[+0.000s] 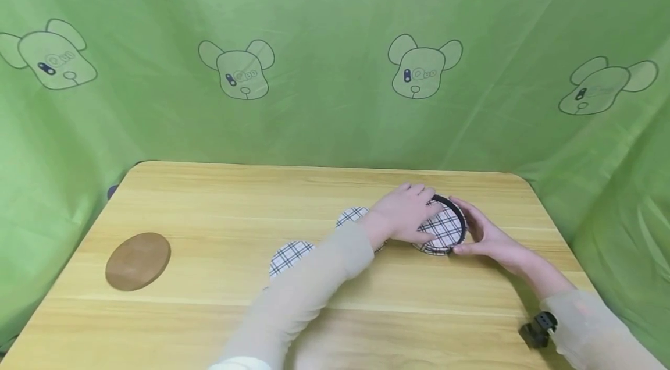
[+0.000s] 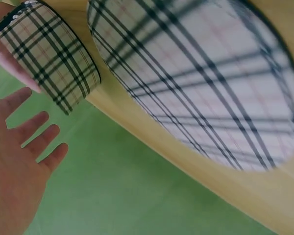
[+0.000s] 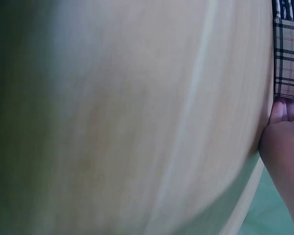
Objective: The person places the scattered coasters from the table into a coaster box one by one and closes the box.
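Observation:
A round plaid box (image 1: 445,227) with a black band round its edge stands right of the table's middle. My right hand (image 1: 487,240) holds its right side, fingers at the back and thumb in front. In the right wrist view, that hand (image 3: 286,147) touches the base of the plaid side wall (image 3: 289,58). My left hand (image 1: 403,213) lies over the box's left part, hiding some of it. The left wrist view shows this hand (image 2: 12,156) with its fingers spread beside the box (image 2: 56,58).
Two more round plaid pieces, one nearer (image 1: 290,255) and one farther (image 1: 350,216), lie partly hidden under my left arm. A brown disc (image 1: 138,261) lies at the left of the wooden table (image 1: 230,201). Green curtain (image 1: 330,125) surrounds the table's back and sides.

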A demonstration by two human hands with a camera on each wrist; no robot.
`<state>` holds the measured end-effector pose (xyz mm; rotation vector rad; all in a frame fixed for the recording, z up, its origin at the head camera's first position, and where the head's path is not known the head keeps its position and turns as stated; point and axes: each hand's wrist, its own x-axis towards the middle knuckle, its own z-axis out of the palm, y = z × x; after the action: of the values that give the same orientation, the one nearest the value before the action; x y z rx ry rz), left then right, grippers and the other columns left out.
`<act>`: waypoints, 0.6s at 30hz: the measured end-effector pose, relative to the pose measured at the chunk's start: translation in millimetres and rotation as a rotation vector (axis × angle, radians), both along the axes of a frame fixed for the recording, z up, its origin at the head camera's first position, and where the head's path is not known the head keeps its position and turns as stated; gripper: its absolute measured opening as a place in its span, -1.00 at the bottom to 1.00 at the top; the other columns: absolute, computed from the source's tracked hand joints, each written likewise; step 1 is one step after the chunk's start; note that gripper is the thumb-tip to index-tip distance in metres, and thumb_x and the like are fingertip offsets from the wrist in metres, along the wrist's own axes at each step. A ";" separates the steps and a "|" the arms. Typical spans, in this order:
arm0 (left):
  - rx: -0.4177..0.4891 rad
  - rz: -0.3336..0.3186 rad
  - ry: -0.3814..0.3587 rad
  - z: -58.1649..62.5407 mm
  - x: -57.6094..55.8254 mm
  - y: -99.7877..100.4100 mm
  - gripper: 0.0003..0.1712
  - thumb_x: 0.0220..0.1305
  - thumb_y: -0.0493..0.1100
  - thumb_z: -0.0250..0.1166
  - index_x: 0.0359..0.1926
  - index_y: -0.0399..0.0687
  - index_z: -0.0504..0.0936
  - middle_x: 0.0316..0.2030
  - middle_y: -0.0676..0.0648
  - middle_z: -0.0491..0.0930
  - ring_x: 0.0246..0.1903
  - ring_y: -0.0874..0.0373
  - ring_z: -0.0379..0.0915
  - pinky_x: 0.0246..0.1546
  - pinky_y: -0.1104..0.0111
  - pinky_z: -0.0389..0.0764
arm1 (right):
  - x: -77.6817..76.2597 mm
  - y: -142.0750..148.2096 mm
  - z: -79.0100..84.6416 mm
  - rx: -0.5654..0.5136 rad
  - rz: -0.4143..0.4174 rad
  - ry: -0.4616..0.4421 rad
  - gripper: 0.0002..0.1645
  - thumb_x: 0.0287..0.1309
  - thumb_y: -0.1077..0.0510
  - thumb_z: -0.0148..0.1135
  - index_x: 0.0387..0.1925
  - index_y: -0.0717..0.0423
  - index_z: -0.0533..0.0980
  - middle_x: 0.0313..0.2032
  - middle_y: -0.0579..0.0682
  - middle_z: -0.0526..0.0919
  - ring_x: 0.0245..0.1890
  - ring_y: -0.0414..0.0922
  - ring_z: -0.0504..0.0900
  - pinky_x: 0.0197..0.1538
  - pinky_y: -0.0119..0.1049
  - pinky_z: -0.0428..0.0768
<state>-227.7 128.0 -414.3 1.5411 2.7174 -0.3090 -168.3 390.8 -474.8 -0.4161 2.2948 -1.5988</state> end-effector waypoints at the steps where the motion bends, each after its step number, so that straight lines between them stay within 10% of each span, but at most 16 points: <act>1: 0.004 -0.003 0.002 0.5 -0.1 -3.2 -0.10 0.48 0.52 -0.01 0.66 0.26 0.19 0.65 -0.05 0.15 0.65 0.02 0.04 0.71 0.13 0.09 | 0.0 -0.2 0.1 -0.003 0.001 0.003 0.36 0.10 0.47 0.41 0.73 -0.01 -0.18 0.63 0.49 -0.27 0.33 -0.75 0.16 0.31 -0.86 0.18; 18: 0.054 -0.056 0.113 2.0 4.0 -53.0 -0.09 0.48 0.52 -0.03 0.62 0.15 0.28 0.58 -0.14 0.28 0.59 -0.09 0.16 0.68 -0.01 0.15 | 0.9 -1.5 1.5 -0.006 -0.009 -0.003 0.35 0.10 0.46 0.42 0.73 0.01 -0.15 0.65 0.43 -0.27 0.47 -0.59 0.05 0.32 -0.87 0.14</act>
<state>-223.7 75.0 -412.3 1.6654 2.7927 -0.3351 -167.4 389.3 -473.3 -0.4044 2.2930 -1.6103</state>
